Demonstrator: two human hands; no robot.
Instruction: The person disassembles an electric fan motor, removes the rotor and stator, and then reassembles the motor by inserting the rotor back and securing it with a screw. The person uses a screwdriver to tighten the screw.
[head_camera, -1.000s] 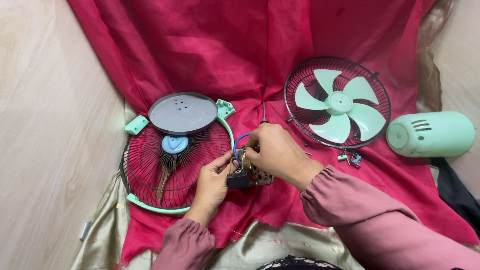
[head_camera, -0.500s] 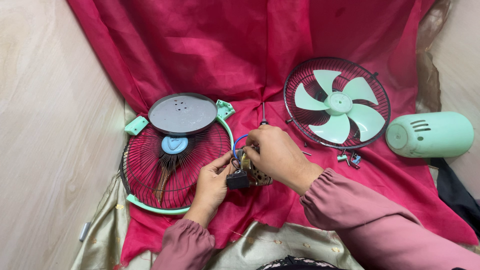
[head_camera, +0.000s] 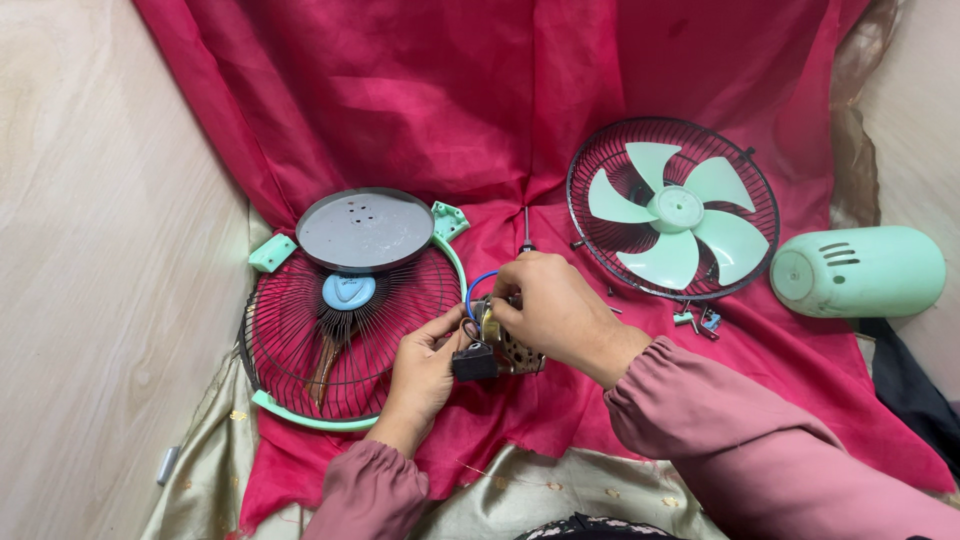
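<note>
In the head view we had the small fan motor (head_camera: 500, 345) between both hands, low over the red cloth (head_camera: 500, 120) and just right of the wire fan guard (head_camera: 350, 340). Our left hand (head_camera: 425, 365) was curled round its near end, fingers closed beside the black block on it, while our right hand (head_camera: 555, 310) was closed over its top, pinching near the blue wire (head_camera: 478, 285); what the fingertips actually gripped we could not tell, as the knuckles hid it. To work it well, we judged the left hand should keep the motor steady and the right should move only the small part, without tugging the wire. The motor's long axis seemed to run from near-left to far-right, its black end pointing toward us. The bladed guard (head_camera: 672, 210), the green housing (head_camera: 860, 272) and loose screws (head_camera: 698, 320) lay well apart to the right.
</note>
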